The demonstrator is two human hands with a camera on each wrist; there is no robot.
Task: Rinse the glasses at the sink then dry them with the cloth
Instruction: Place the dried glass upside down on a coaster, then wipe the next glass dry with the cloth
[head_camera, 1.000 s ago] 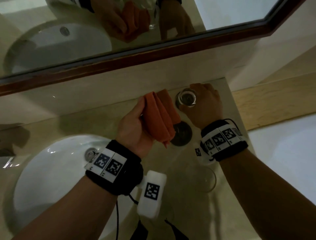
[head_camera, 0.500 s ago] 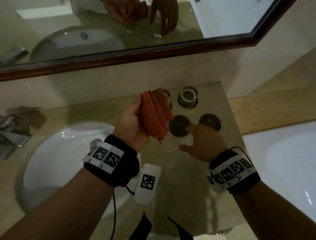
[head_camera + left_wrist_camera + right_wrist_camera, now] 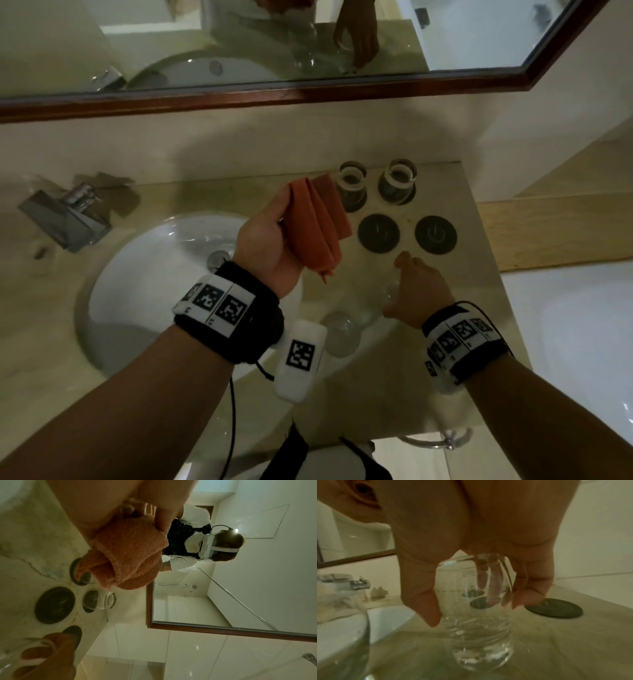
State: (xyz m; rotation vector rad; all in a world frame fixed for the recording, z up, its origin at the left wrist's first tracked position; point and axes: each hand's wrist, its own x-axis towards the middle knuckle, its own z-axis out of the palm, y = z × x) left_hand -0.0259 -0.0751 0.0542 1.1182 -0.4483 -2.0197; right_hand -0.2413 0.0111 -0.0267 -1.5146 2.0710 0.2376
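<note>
My left hand point(image 3: 270, 246) grips a folded orange cloth point(image 3: 315, 222) point(image 3: 126, 561) above the counter, right of the sink point(image 3: 137, 294). Nearer the front, my right hand point(image 3: 418, 291) grips a clear glass point(image 3: 476, 615) from above, the thumb on one side of its rim and the fingers point(image 3: 530, 588) on the other. Whether this glass is off the counter I cannot tell. A second loose glass point(image 3: 339, 332) point(image 3: 342, 635) stands beside it by the sink's edge. Two more glasses point(image 3: 351, 185) point(image 3: 397, 181) stand on dark coasters at the back.
Two bare dark coasters point(image 3: 378, 233) point(image 3: 435, 234) lie between the back glasses and my right hand. A chrome tap point(image 3: 68, 219) stands left of the sink. A wood-framed mirror point(image 3: 308, 92) hangs above the counter, and a white bathtub point(image 3: 582, 342) lies to the right.
My right hand let go of the glass on the back right coaster, drew back toward the counter's front and took hold of a loose glass there. The left hand kept the cloth.
</note>
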